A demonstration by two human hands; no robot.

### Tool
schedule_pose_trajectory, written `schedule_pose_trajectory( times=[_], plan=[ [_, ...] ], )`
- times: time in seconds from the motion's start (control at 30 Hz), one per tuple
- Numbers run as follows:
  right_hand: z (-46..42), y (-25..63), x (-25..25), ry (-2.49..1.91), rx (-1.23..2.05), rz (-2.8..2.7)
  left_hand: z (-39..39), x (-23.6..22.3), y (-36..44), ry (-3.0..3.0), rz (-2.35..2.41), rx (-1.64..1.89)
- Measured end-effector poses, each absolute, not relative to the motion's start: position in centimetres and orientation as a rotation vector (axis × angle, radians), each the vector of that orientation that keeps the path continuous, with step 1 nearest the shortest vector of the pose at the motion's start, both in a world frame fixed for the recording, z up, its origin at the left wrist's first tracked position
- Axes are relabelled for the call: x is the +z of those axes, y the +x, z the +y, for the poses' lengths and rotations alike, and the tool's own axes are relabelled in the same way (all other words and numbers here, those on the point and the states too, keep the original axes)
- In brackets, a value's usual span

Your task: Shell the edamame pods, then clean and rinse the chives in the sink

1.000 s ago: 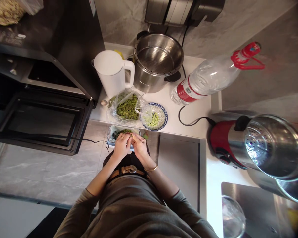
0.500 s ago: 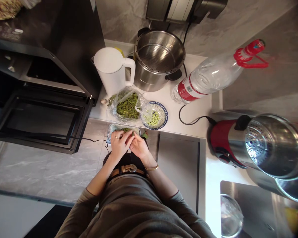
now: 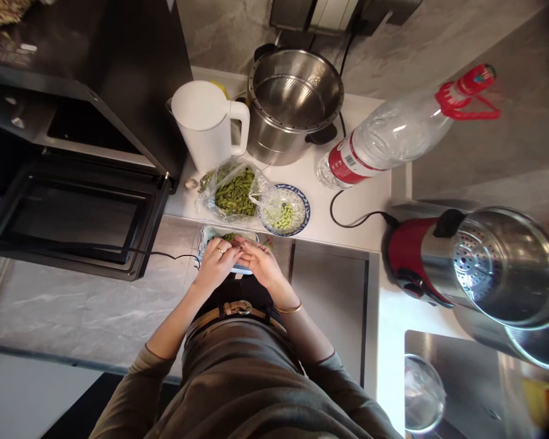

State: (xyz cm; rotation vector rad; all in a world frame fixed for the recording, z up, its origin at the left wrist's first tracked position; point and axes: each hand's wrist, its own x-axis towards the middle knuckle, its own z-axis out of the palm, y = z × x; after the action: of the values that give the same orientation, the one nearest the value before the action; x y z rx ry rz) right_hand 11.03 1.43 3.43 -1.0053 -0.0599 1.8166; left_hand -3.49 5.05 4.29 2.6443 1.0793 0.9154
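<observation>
On the head cam my left hand [image 3: 217, 259] and right hand [image 3: 261, 263] are touching, fingers curled in, over a pale tray [image 3: 203, 239] just off the surface's [image 3: 361, 235] front edge. Can't tell if I'm gripping anything tbh, knuckles are blocking it. Green pods [image 3: 236, 195] are sitting in a clear bag [image 3: 211, 206] near that edge, pale beans [image 3: 284, 216] lying on the blue-rimmed plate [image 3: 306, 213] beside it.

Glossy plas. bag [image 3: 220, 174], tub [image 3: 203, 241] prob. plas.
</observation>
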Motion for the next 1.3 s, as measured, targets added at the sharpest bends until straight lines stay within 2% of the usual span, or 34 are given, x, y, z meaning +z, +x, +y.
schedule_pose_trajectory(
  times=[0.17, 0.33, 0.57, 0.97, 1.3],
  plan=[
    [1.1, 9.8, 3.7, -1.165, 1.584, -0.279, 5.0, 4.0, -3.8, 2.557, 1.095, 0.952],
    [1.0, 9.3, 3.8, -1.213, 1.504, -0.338, 5.0, 4.0, -3.6, 2.384, 1.064, 1.086],
    [1.4, 9.8, 5.3, -1.125, 1.572, -0.273, 5.0, 4.1, -3.7, 2.076, 1.063, 1.236],
    [1.9, 10.2, 6.9, -1.088, 1.632, -0.195, 4.9, 4.8, -3.7, 1.682, 1.093, 1.125],
    [1.7, 10.4, 7.9, -1.043, 1.646, -0.283, 4.8, 6.1, -3.4, 1.832, 1.168, 1.209]
  ],
)
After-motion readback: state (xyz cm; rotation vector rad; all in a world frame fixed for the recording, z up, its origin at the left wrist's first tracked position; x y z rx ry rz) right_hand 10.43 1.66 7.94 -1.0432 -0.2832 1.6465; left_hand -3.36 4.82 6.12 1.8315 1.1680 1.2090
